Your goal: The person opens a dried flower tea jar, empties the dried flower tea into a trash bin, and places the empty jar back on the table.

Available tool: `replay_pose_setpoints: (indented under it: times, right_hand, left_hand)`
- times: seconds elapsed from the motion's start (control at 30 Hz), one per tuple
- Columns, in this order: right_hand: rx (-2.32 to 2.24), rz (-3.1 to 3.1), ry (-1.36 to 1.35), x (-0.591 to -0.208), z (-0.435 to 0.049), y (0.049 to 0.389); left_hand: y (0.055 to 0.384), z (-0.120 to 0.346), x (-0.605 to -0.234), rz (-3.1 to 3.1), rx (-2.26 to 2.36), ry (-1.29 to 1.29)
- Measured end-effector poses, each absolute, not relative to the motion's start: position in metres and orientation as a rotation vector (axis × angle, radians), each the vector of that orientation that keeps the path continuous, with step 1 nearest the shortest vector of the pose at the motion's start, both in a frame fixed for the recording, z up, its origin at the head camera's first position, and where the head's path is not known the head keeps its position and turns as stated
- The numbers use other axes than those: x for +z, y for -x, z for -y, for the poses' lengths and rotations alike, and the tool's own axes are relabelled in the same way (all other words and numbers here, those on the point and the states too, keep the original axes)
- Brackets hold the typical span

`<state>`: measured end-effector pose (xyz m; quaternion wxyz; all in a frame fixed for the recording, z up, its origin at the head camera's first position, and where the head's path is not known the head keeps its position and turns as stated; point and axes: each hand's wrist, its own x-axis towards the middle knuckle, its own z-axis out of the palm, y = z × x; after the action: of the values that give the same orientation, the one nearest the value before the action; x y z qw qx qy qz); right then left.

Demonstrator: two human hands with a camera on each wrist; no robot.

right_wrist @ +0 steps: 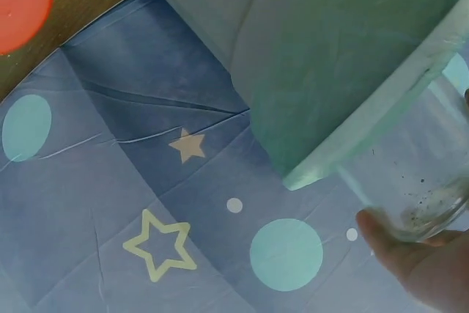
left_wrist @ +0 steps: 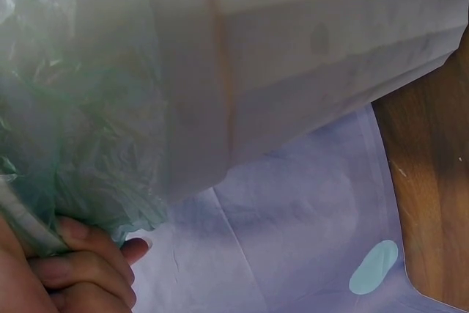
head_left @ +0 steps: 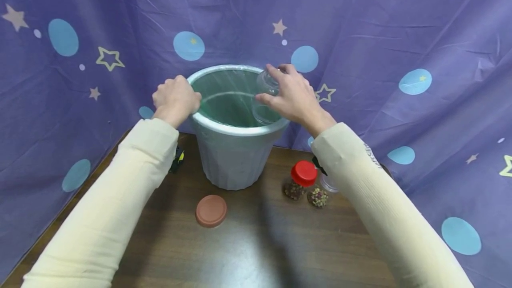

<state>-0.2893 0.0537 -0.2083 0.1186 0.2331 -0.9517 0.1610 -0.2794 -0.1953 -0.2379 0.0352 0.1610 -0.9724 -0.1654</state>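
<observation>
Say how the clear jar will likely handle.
The clear jar may feel light, showing only specks inside; its smooth wall could slip in the right hand; its round body would probably roll on its side.

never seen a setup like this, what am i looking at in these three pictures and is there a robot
There is no robot, just a person's bare left hand and right hand. The widest picture comes from a camera worn on the head, looking forward and down. The other two come from a camera on each wrist, so they look close up and turned.

A pale bin with a green liner stands on a wooden table. The left hand grips the bin's edge with the liner. The right hand holds a clear jar at the bin's opening; the right wrist view shows dark specks inside it.

Also on the table are a pinkish-brown lid, a red-lidded jar and some mixed dried bits, seemingly in a clear container.
</observation>
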Motion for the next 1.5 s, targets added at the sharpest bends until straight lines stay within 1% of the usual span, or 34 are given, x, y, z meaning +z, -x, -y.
replay_pose_setpoints:
  times: [0.13, 0.23, 0.3, 0.43, 0.53, 0.67, 0.8, 0.9, 1.2, 1.5]
  right_hand:
    - [0.446, 2.835, -0.618, -0.206, -0.052, 0.290]
    - [0.370, 2.851, -0.644, -0.204, -0.050, 0.290]
    - [0.279, 2.843, -0.722, -0.204, -0.047, 0.289]
    - [0.027, 2.737, -1.017, -0.208, -0.040, 0.286]
    - [-0.121, 2.650, -1.187, -0.212, -0.033, 0.284]
    - [-0.203, 2.637, -1.253, -0.215, -0.027, 0.283]
    - [-0.154, 2.638, -1.279, -0.213, -0.027, 0.284]
    - [-0.027, 2.645, -1.240, -0.209, -0.031, 0.286]
    - [0.407, 2.614, -0.989, -0.199, -0.048, 0.291]
    - [0.594, 2.650, -0.767, -0.200, -0.058, 0.292]
  left_hand:
    - [0.281, 0.194, -0.238, 2.992, -0.512, -0.498]
    - [0.281, 0.193, -0.237, 2.993, -0.513, -0.499]
    - [0.282, 0.193, -0.237, 2.990, -0.512, -0.501]
    - [0.282, 0.194, -0.237, 2.993, -0.510, -0.504]
    - [0.283, 0.195, -0.237, 2.994, -0.506, -0.499]
    - [0.283, 0.195, -0.237, 3.001, -0.511, -0.487]
    - [0.282, 0.195, -0.238, 3.004, -0.515, -0.498]
    - [0.281, 0.196, -0.238, 2.998, -0.515, -0.503]
    - [0.282, 0.197, -0.238, 2.989, -0.526, -0.486]
    - [0.282, 0.197, -0.238, 2.989, -0.523, -0.489]
